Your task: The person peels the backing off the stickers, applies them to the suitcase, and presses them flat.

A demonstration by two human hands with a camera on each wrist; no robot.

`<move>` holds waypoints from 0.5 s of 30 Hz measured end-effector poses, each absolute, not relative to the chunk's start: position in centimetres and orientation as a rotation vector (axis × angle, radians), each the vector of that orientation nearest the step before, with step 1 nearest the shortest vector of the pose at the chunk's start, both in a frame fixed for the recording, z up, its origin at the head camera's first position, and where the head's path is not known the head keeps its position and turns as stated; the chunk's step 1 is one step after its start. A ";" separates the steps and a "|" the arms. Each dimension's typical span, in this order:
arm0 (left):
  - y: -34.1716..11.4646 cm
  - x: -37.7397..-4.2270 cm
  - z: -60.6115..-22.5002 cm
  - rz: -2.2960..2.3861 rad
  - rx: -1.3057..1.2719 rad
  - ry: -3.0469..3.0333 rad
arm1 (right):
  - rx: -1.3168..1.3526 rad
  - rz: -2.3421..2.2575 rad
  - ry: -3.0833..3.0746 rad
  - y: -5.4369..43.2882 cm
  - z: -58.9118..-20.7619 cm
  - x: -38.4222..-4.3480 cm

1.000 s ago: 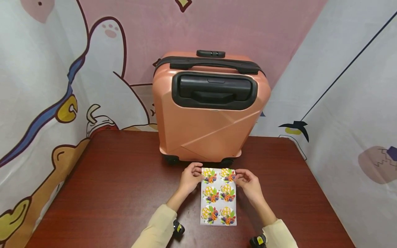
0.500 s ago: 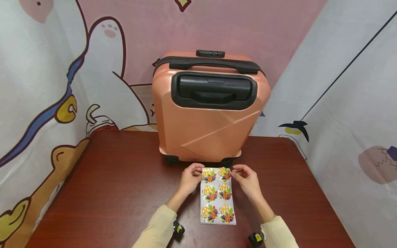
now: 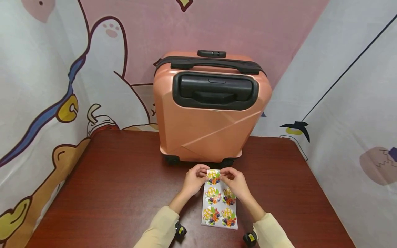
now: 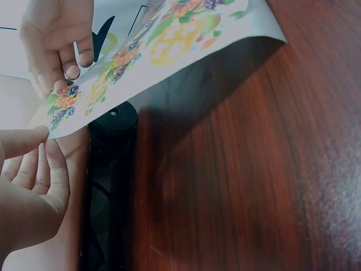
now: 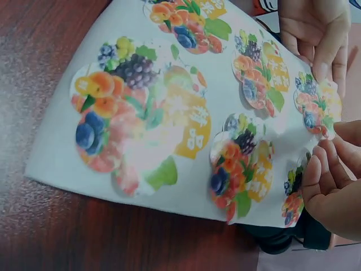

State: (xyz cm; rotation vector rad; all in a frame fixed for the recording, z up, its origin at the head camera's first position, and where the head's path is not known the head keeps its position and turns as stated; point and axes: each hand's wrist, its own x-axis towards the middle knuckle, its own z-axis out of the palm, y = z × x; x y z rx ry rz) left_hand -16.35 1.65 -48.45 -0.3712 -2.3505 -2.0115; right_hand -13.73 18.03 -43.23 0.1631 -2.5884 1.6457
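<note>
A white sheet of fruit stickers [image 3: 214, 206] slants up from the table towards me and the suitcase, its top end raised and bowed. My left hand [image 3: 193, 182] pinches its top left corner between thumb and fingers. My right hand [image 3: 237, 184] reaches over the sheet's top right part, thumb and index fingertips pinching at the edge of the top left sticker [image 5: 316, 107]. Under the right fingers, the top right sticker [image 5: 292, 192] is partly hidden. In the left wrist view, the left hand [image 4: 31, 192] is at the lower left and the right hand [image 4: 59, 39] above it.
A salmon-pink hard suitcase [image 3: 204, 131] with black handles stands upright just behind the hands. Beneath it is a dark red-brown wooden table [image 3: 124, 193]. A cartoon-printed cloth [image 3: 130, 41] hangs around the back and sides.
The right hand has let go of the sheet's right edge and moved left over its top part. The left hand has shifted slightly right with the corner, tilting the sheet.
</note>
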 end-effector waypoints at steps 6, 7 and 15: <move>1.7 -16.0 -47.4 -2.030 -0.379 -2.328 | 0.187 1.634 -2.589 17.8 -43.6 -14.3; 1.7 -15.7 -46.9 -2.037 -0.382 -2.325 | 0.191 1.629 -2.589 18.0 -44.1 -14.6; 1.3 -15.0 -45.3 -2.095 -0.398 -2.287 | 0.212 1.579 -2.593 17.4 -43.7 -14.4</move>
